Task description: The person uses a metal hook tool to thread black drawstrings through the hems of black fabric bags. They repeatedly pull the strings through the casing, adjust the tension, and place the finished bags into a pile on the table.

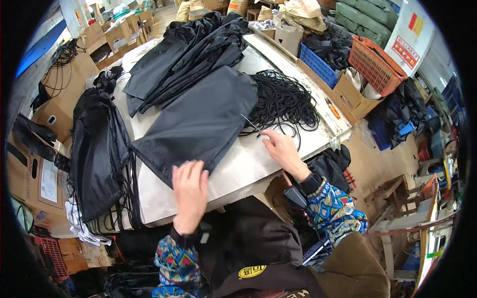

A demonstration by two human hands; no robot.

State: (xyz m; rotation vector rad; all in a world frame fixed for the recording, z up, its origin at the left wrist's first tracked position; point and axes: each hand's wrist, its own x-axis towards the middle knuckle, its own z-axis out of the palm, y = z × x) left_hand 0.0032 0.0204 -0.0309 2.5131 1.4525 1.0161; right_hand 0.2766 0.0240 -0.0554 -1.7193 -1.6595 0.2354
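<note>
Black fabric bag (198, 124) lies under the flat, spread left hand (190, 186); right hand (278, 146) pinches a barely visible wire (250, 124).

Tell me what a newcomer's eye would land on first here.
First, the flat black bag spread across the middle of the white table, with the left hand pressing its near corner. Just right of it lies a tangled heap of black cord, and the right hand rests at its edge. A stack of more black bags sits at the far end.
</note>
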